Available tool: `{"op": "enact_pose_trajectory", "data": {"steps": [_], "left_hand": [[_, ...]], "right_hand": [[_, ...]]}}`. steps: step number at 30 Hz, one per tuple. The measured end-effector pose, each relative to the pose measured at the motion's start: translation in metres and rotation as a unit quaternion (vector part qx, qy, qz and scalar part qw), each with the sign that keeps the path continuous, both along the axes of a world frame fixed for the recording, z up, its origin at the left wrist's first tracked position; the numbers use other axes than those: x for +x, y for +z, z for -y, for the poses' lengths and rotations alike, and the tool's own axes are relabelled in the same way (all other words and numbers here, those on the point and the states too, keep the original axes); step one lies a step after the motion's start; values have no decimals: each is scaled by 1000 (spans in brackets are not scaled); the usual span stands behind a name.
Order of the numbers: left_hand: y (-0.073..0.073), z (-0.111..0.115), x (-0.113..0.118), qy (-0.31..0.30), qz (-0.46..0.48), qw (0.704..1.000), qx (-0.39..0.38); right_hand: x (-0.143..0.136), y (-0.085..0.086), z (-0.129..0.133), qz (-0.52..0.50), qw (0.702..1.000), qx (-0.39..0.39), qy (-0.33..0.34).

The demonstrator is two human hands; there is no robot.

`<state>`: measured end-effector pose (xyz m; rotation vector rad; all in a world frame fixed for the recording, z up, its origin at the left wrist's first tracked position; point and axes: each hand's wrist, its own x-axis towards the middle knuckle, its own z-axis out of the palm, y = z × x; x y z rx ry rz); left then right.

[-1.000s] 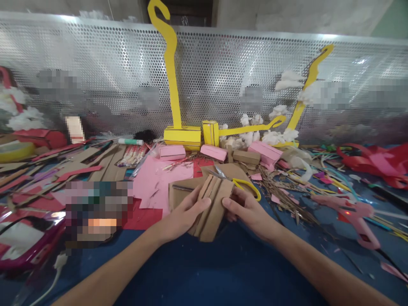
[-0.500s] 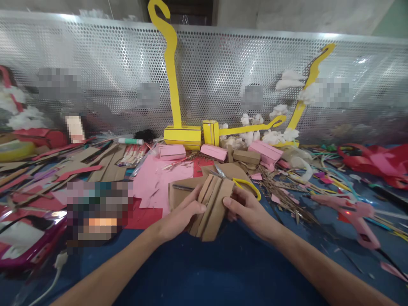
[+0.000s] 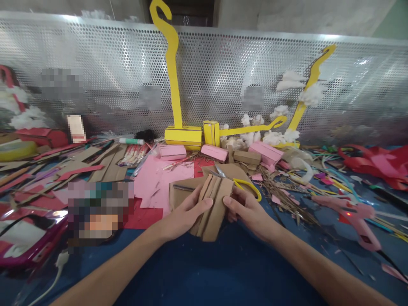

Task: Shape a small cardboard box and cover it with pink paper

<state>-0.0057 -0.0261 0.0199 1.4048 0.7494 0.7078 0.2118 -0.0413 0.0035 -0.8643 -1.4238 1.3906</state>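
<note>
Between my two hands is a piece of brown cardboard (image 3: 214, 216) with several lengthwise folds, held tilted above the table. My left hand (image 3: 188, 212) grips its left side, the thumb pressed on a fold near the middle. On the right edge, my right hand (image 3: 247, 210) pinches the cardboard, thumb in front and fingers behind. Just behind it lie yellow-handled scissors (image 3: 255, 191), partly hidden by the cardboard and my right hand. A flat cardboard sheet (image 3: 181, 193) and pink paper (image 3: 153, 182) lie beyond my left hand.
A pink glue gun (image 3: 353, 214) with a lit red light lies on the right. Small pink boxes (image 3: 213, 153) and a yellow box with a tall hook (image 3: 183, 136) stand at the back before a perforated metal panel (image 3: 219, 63). Cardboard strips (image 3: 108, 159) are spread leftward.
My left thumb has slid a little to the right across the folded cardboard. My right hand and the cardboard stay almost in place.
</note>
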Motion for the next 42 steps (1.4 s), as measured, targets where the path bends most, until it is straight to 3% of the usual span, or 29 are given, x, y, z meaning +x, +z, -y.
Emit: {"op": "enact_pose_trajectory", "data": {"steps": [7, 14, 19, 26, 34, 42], "left_hand": [[-7, -1, -9, -44, 5, 996, -80], [-6, -2, -10, -103, 47, 990, -88], [-4, -1, -5, -107, 84, 987, -87], [-4, 0, 0, -37, 49, 996, -69], [-9, -1, -7, -64, 28, 994, -80], [-9, -2, -9, -123, 67, 984, -112]], "right_hand": [[0, 2, 2, -54, 998, -33, 11], [-1, 7, 4, -61, 998, -32, 17], [2, 5, 3, -48, 998, -28, 14], [3, -2, 0, -11, 1000, -7, -5], [2, -3, 1, -34, 999, -19, -14], [0, 2, 3, -45, 999, -29, -4]]}}
